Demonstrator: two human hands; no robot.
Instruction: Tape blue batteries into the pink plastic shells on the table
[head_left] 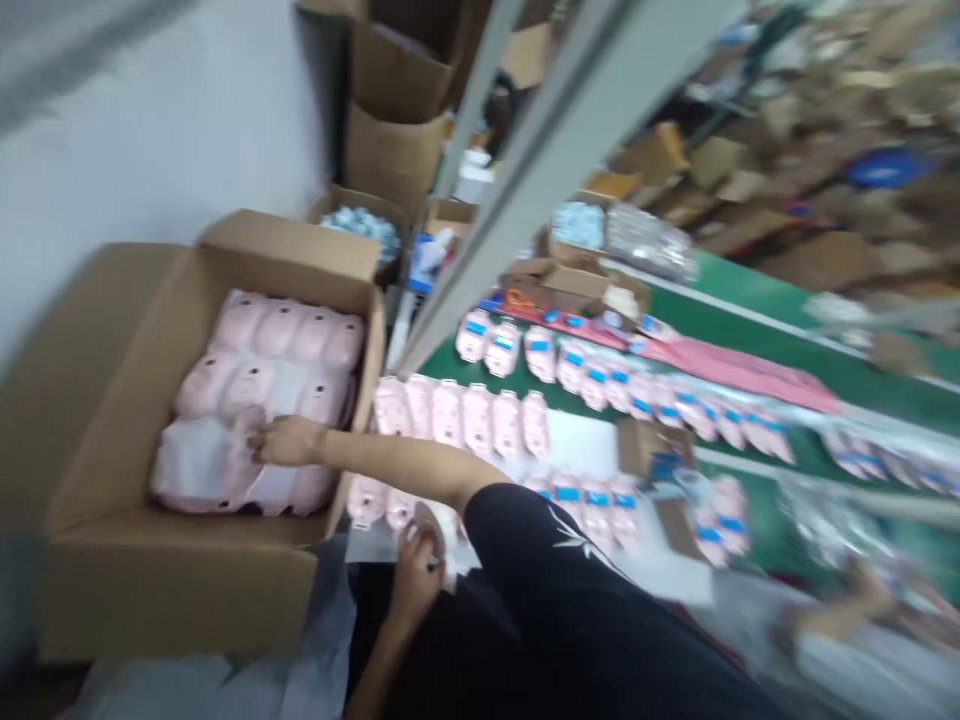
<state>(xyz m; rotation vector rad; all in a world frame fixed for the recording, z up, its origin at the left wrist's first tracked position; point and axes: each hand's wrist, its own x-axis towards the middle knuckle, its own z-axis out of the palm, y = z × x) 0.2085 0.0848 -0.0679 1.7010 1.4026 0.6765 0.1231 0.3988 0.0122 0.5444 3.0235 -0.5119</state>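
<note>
A large open cardboard box [172,560] on the left holds layers of pale pink plastic casings [281,330], each with a small dark hole, and white sheets lie among them. My right hand [289,441] reaches into it, fingers closed on a pink casing [244,455] that stands tilted on edge. Lower down, near the table's edge, my left hand [417,572] grips a pale casing [433,530], blurred and partly hidden by the fingers. Rows of similar pink casings [478,418] lie on the table close to my right forearm.
More casings with blue labels [596,385] line the green table [787,510]. A grey metal post [517,180] rises between box and table. Behind stand cartons [394,150] and a box of light-blue parts [364,228]. Another person's arm [847,610] shows blurred at lower right.
</note>
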